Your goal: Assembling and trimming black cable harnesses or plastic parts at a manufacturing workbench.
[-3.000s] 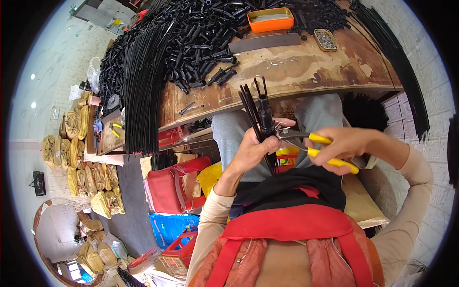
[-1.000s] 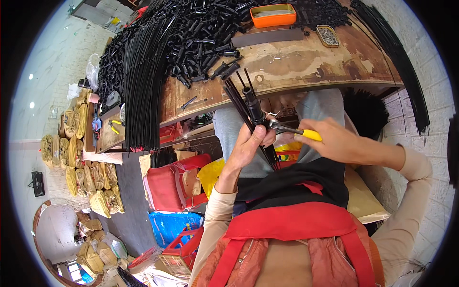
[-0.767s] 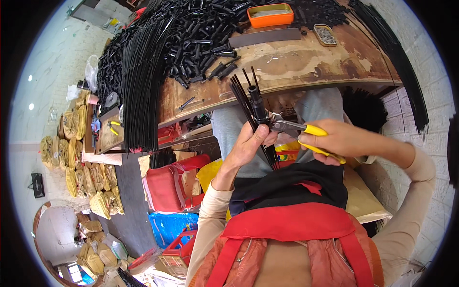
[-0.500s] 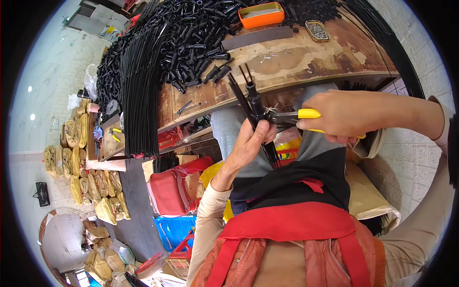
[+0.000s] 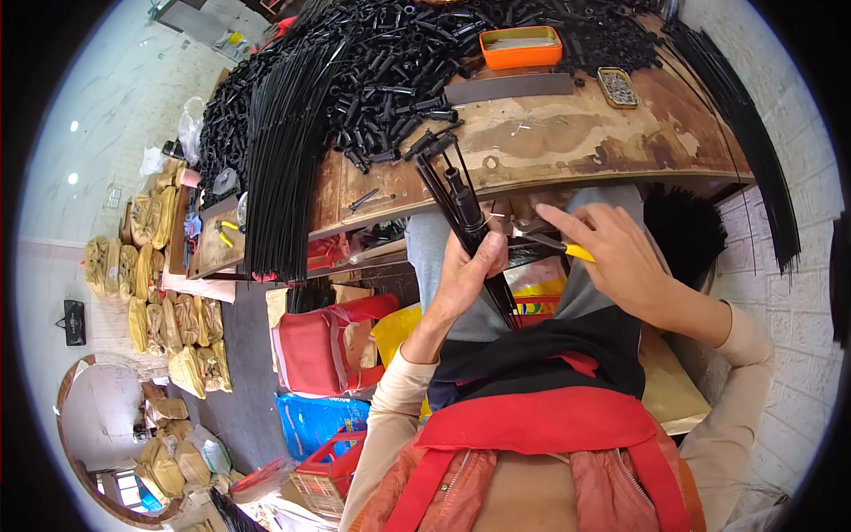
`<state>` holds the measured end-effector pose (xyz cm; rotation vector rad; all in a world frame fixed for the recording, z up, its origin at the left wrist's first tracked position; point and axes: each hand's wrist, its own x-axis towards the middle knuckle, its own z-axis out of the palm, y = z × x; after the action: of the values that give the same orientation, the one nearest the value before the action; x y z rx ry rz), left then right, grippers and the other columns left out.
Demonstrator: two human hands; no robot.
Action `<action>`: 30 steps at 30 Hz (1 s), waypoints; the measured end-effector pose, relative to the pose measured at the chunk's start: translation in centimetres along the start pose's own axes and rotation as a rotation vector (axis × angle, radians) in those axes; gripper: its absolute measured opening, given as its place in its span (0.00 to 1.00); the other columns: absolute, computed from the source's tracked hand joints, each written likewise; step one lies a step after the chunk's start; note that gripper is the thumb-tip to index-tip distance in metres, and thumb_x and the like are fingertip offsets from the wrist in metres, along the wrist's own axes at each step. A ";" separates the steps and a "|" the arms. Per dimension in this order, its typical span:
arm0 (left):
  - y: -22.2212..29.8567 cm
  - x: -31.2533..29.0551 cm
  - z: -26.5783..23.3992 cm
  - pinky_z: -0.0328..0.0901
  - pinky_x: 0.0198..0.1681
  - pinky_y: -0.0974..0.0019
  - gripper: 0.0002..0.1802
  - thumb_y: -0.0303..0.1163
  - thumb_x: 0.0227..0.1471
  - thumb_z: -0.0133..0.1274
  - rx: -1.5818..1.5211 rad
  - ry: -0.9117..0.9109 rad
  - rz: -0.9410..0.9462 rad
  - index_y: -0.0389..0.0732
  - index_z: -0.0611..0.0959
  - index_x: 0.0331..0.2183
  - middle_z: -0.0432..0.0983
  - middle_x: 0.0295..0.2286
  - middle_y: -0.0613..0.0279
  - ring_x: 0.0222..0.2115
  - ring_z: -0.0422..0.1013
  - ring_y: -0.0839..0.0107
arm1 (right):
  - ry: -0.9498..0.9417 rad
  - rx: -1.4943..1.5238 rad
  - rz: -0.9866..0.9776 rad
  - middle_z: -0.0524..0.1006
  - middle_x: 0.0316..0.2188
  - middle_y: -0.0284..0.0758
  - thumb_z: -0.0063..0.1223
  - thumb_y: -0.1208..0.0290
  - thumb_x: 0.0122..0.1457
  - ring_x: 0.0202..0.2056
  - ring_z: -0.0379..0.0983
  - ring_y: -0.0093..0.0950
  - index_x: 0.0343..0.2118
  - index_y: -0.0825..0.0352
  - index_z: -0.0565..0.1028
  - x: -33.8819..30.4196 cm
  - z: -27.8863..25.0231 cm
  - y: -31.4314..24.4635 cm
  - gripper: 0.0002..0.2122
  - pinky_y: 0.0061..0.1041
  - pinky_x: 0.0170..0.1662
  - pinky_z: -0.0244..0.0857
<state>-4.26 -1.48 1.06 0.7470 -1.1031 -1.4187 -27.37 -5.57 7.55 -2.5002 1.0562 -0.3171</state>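
My left hand (image 5: 461,277) is closed around a bundle of thin black rods (image 5: 434,191) with black plastic tubular fittings (image 5: 463,197) on it, held upright at a slant over my lap. The rods run on below the fist. In my right hand (image 5: 625,257) is a pair of pliers with yellow handles (image 5: 579,252), its metal jaws pointing left toward the bundle. The right index finger stretches out above the pliers; the lower fingers are partly hidden. A small, thin pale piece (image 5: 498,215) shows beside the fitting, near the jaws.
The wooden bench (image 5: 620,146) ahead carries a heap of black plastic tubes (image 5: 390,80), an orange tray (image 5: 523,58) and a small dish of metal bits (image 5: 618,89). Long black rods (image 5: 279,168) overhang its left edge. A red padded seat (image 5: 310,355) stands at left.
My right hand has drawn in and turned, its index finger now extended where the hand was wrapped tightly around the pliers. The left hand keeps its hold on the bundle. The view has shifted slightly.
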 end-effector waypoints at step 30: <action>-0.7 -0.1 0.8 0.53 0.21 0.74 0.16 0.39 0.58 0.57 -0.164 -0.041 -0.105 0.41 0.68 0.34 0.62 0.19 0.72 0.18 0.56 0.82 | 0.094 -0.445 -0.489 0.65 0.21 0.31 0.61 0.71 0.51 0.22 0.67 0.24 0.63 0.61 0.61 0.7 -4.1 2.2 0.34 0.23 0.27 0.61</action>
<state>-5.19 -1.23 0.72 0.6682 -0.9766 -1.5989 -29.71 -8.63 10.29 -3.1658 0.5724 -0.3725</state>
